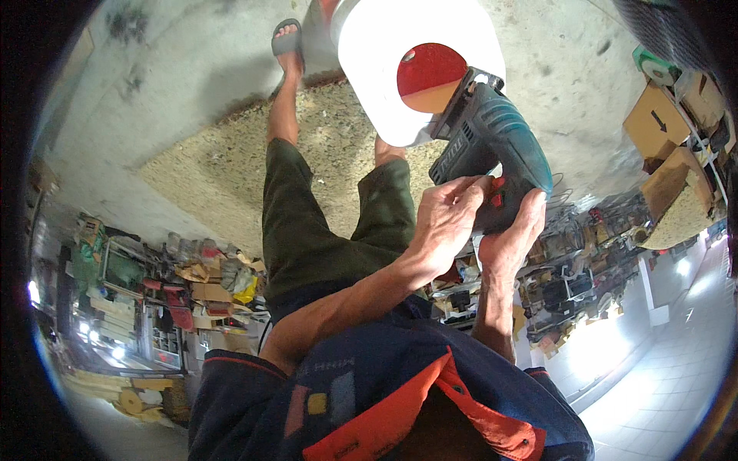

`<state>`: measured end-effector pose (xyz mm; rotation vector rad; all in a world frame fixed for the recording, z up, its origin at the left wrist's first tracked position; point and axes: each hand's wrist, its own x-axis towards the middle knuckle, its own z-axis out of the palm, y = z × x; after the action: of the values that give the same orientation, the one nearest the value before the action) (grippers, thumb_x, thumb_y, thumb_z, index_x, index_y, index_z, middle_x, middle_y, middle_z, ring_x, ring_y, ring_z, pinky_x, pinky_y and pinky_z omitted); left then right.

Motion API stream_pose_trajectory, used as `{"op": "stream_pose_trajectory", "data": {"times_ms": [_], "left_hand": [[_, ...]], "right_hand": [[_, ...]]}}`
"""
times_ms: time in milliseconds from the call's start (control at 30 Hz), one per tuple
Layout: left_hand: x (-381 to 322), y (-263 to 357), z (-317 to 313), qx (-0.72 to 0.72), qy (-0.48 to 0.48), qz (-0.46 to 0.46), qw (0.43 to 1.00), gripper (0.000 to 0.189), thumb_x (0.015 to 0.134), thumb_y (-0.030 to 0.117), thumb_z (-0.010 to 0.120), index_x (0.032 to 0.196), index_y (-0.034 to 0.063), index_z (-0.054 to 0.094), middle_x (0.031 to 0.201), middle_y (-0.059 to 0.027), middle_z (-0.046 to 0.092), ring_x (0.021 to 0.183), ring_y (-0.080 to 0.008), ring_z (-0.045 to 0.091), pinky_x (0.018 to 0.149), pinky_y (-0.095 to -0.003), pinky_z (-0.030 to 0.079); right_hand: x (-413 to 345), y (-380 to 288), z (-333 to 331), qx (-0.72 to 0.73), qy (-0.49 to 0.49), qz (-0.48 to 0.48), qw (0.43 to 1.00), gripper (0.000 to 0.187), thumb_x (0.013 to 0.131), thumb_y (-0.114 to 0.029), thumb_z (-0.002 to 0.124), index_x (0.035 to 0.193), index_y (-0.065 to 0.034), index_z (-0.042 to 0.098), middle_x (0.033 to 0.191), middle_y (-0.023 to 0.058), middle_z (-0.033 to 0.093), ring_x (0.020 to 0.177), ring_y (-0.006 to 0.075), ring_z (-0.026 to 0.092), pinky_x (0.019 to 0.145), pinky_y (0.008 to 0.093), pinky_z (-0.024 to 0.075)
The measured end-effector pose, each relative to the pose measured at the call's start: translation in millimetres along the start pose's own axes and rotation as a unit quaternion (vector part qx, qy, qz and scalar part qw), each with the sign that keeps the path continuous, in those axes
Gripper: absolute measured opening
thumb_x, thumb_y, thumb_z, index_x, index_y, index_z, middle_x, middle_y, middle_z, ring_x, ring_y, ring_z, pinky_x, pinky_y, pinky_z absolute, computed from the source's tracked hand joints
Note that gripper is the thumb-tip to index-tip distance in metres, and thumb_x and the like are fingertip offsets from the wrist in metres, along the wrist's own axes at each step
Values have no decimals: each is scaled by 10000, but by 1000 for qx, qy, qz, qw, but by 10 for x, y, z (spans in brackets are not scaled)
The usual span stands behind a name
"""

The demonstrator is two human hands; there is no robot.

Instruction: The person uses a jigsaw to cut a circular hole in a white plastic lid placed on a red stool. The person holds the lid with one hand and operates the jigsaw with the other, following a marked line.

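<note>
A teal and black Makita jigsaw (490, 150) is held in front of me, its metal base plate up against the right edge of a round opening in a bright white panel or lid (369, 63). Red and tan surfaces show through the opening. My right hand (513, 236) grips the rear of the jigsaw, with the thumb on its back end. The fingers of my left hand (452, 213) are at the small red switches on the handle, pinched against the tool. The blade cannot be made out.
A speckled foam mat (230, 167) lies under my legs on the concrete floor (190, 75). Cardboard boxes (657, 118) stand at the right, near a green reel-like object (654, 66). Shelves and piles of mixed goods (213, 282) line the space behind me. Cables lie right of the jigsaw.
</note>
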<state>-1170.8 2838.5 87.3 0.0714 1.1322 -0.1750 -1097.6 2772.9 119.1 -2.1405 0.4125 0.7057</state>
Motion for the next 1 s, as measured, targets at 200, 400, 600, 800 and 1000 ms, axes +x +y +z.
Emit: {"op": "stream_pose_trajectory", "data": {"times_ms": [200, 400, 600, 800, 1000], "left_hand": [[61, 26, 112, -31, 27, -66, 997, 304, 1099, 245, 664, 1208, -19, 767, 1025, -32, 749, 904, -98, 644, 835, -258, 523], [83, 48, 6, -74, -32, -52, 995, 336, 1104, 229, 639, 1308, -30, 709, 1094, -37, 733, 1004, -130, 663, 914, -308, 532], [52, 35, 22, -85, -40, -28, 995, 375, 1093, 290, 665, 1298, -22, 697, 1075, -45, 731, 991, -132, 668, 907, -311, 532], [99, 90, 47, -40, -2, -94, 995, 357, 1084, 320, 683, 1211, -12, 713, 1057, -26, 720, 990, -130, 669, 892, -306, 529], [18, 89, 100, -57, -16, -22, 998, 375, 1113, 293, 610, 1298, -20, 702, 1125, -40, 736, 1034, -134, 680, 939, -292, 522]], "right_hand": [[-25, -35, 66, 50, 12, -10, 999, 349, 1116, -330, 617, 1291, -29, 654, 1164, 42, 686, 1034, 126, 592, 911, 315, 480], [-20, -36, 99, 48, 17, -30, 998, 324, 1112, -312, 619, 1268, -31, 660, 1116, 28, 688, 978, 117, 595, 866, 300, 486], [-22, -61, 108, 44, 4, -35, 998, 283, 1110, -296, 612, 1200, -31, 659, 1091, 33, 682, 959, 115, 589, 838, 300, 482], [-21, -68, 132, 43, 16, -36, 998, 259, 1105, -271, 620, 1190, -29, 658, 1095, 32, 672, 974, 111, 573, 841, 302, 479], [-28, -80, 143, 63, 19, -15, 998, 243, 1100, -252, 631, 1189, -26, 639, 1078, 30, 655, 967, 114, 557, 850, 303, 476]]}}
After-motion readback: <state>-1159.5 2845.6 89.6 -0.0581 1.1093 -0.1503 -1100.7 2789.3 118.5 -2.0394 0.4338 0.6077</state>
